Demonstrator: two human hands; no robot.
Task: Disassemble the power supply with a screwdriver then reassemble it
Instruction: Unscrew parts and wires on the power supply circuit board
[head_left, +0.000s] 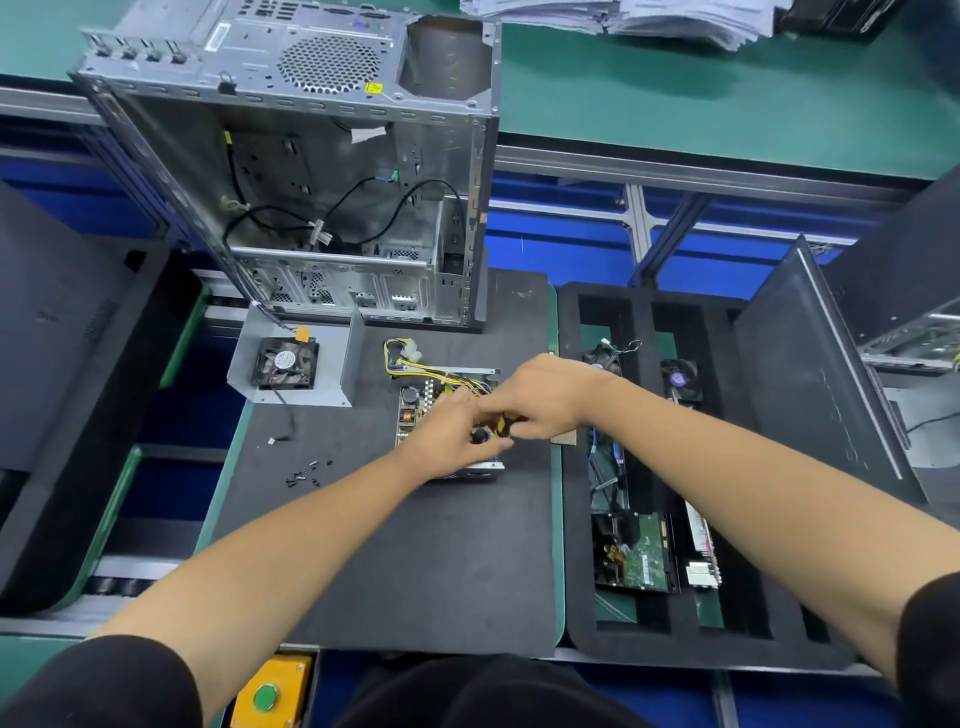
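The right hand (545, 400) is gripping the screwdriver (503, 423), its handle lying roughly level, over the opened power supply (415, 410) on the mat; the left hand (452, 434), fingers curled, is steadying it alongside.

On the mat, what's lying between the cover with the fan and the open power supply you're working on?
Head view: between the fan cover and the power supply the black mat is bare. The loose screws lie nearer, below that gap; the yellow wire bundle sits at its far end.
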